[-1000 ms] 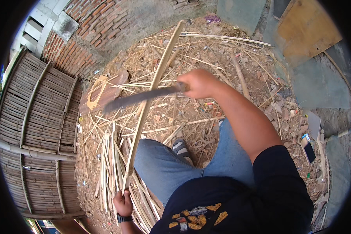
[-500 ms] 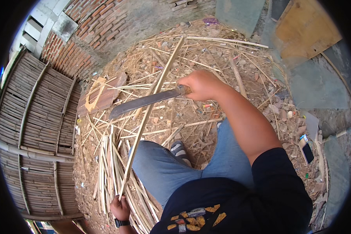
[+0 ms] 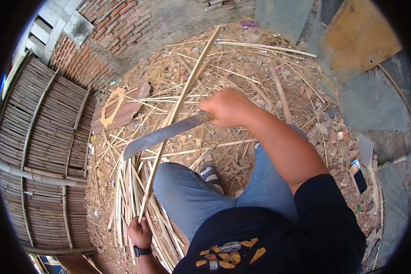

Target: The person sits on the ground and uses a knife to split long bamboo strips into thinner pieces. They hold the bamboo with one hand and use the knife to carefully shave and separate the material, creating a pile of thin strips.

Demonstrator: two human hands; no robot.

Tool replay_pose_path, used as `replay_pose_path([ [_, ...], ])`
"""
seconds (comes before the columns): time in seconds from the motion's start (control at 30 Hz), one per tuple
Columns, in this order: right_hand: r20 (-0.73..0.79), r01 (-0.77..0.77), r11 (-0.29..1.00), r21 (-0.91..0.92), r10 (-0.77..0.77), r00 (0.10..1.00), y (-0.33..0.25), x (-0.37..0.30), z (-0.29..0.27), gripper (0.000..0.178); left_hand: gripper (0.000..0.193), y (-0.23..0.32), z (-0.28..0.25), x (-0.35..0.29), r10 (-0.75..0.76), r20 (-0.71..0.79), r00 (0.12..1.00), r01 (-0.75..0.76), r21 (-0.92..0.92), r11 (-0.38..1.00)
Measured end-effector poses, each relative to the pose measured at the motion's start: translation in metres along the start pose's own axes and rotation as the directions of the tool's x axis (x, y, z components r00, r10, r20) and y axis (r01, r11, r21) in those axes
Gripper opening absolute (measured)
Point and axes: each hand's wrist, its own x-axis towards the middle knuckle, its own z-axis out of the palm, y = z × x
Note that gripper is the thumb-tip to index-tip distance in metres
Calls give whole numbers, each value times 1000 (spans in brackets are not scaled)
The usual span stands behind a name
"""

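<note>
My right hand is closed round the short handle of a machete. Its broad dark blade points left and lies across a long, pale bamboo strip. At the lower left, my left hand grips the near end of that strip, with a dark watch on the wrist. The strip slants away from me, up and to the right, past my left knee. Beside my left hand, a bundle of split bamboo strips lies on the ground. Whether the blade's edge bites into the strip, I cannot tell.
A slatted bamboo panel stands on the left, a brick wall at the back. Loose strips, rubble and a brown board cover the ground. Grey sheets lean at the right, near a phone.
My right hand and the machete have moved nearer to me and slightly left along the strip. The strip's far end has risen a little; my left hand has shifted slightly up.
</note>
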Motion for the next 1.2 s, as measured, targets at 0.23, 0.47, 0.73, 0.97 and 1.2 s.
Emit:
replay_pose_path([
  [0.23,-163,-450,798,402,546,822,70,0,-7,28,39,13,-5,10,-71,218,973,104,-144,984],
  [0.47,-33,6,1000,19,-5,999,-8,1,11,23,40,19,16,11,-176,411,894,346,-385,856],
  [0.73,-208,-191,959,208,235,949,24,1,0,20,37,50,2,6,-142,520,843,360,-348,865],
  [0.97,-110,-64,956,286,99,989,3,-3,6,19,38,72,-5,12,-56,594,803,347,-390,853],
  [1.2,51,-115,907,406,103,993,14,8,14,20,35,72,9,16,30,336,941,66,-271,960],
])
